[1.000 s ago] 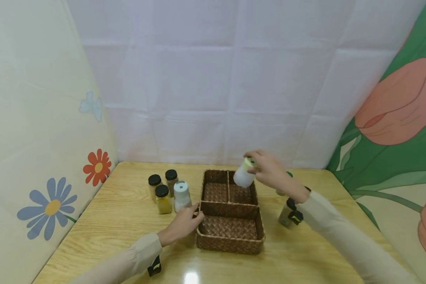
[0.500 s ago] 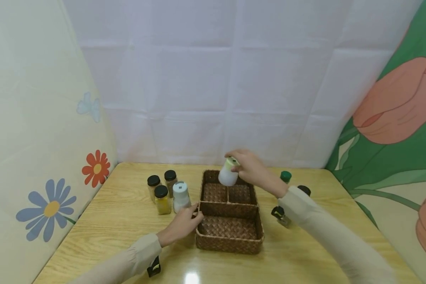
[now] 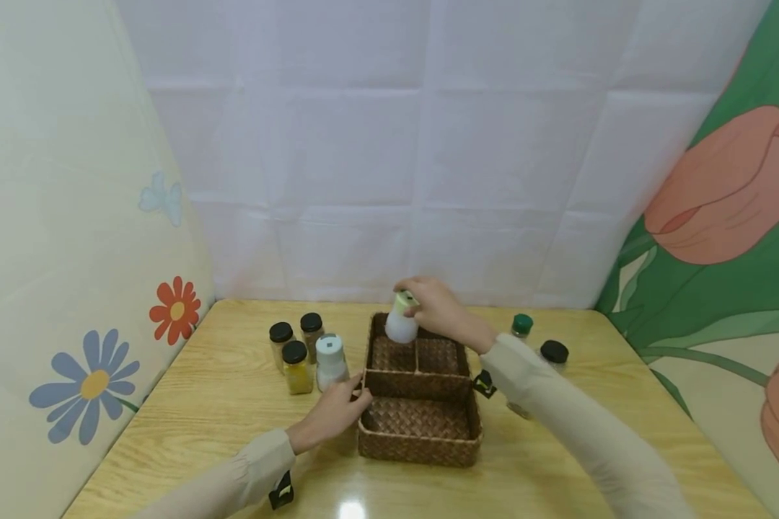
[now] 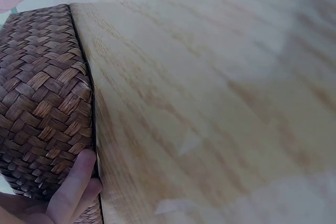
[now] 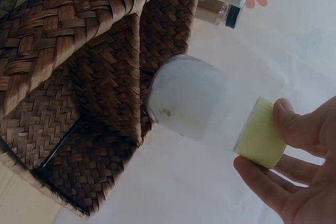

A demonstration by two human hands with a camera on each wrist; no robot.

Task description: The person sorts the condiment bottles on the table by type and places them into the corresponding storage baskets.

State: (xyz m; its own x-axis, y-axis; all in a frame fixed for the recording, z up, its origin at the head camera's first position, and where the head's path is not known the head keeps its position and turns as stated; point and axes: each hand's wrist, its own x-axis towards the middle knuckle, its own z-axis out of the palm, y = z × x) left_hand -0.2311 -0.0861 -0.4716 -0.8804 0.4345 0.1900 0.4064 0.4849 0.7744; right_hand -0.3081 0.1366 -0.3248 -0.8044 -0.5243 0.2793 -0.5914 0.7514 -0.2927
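My right hand [image 3: 438,306] pinches the pale green lid of a clear seasoning jar [image 3: 401,328] with white contents. The jar hangs over the back left compartment of a brown woven basket [image 3: 422,448]. In the right wrist view, thumb and fingers sit on either side of the lid [image 5: 260,132], and the jar's bottom overlaps the compartment's edge. At the basket's left wall, my left hand [image 3: 331,414] grips the rim. The left wrist view has its fingers [image 4: 73,187] against the woven outer side. Three compartments make up the basket, one wide in front and two smaller behind.
Left of the basket stand a white-capped jar [image 3: 330,360], a yellow spice jar [image 3: 298,375] and two more black-lidded jars [image 3: 280,342]. To the right are a green-lidded jar [image 3: 522,324] and a black-lidded jar [image 3: 554,352], partly behind the right sleeve [image 3: 558,404].
My right hand has carried the seasoning jar leftward, from over the back right compartment to over the back left one. The left hand keeps its place on the basket.
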